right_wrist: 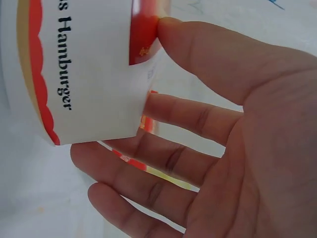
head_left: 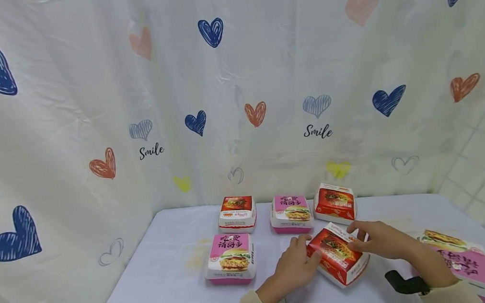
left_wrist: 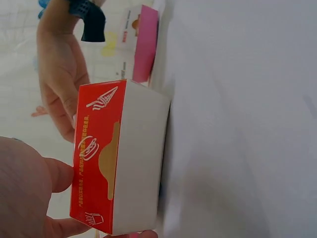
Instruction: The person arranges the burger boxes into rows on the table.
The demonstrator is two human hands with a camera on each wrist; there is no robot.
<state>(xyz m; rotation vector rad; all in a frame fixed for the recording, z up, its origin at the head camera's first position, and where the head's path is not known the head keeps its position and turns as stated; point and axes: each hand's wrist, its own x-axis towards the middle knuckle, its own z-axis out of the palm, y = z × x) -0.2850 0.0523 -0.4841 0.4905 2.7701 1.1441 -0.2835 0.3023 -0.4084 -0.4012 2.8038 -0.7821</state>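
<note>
Held a red burger box [head_left: 337, 254] right of middle on the tabletop [head_left: 164, 293], in front of a pink box [head_left: 292, 214] and a second red box [head_left: 335, 203] near the back edge. Gripped its left side with thumb and curled fingers of the left hand [head_left: 293, 265]; pinched its right side between thumb and spread fingers of the right hand [head_left: 376, 240]. Seemed midway through positioning; called, probably, for even pressure before any release.

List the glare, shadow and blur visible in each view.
Head: fairly even light, soft shadow on tablecloth beside the red box; left wrist: the left hand blurred; right wrist: pale glare on the red panel beside the right thumb.
</note>
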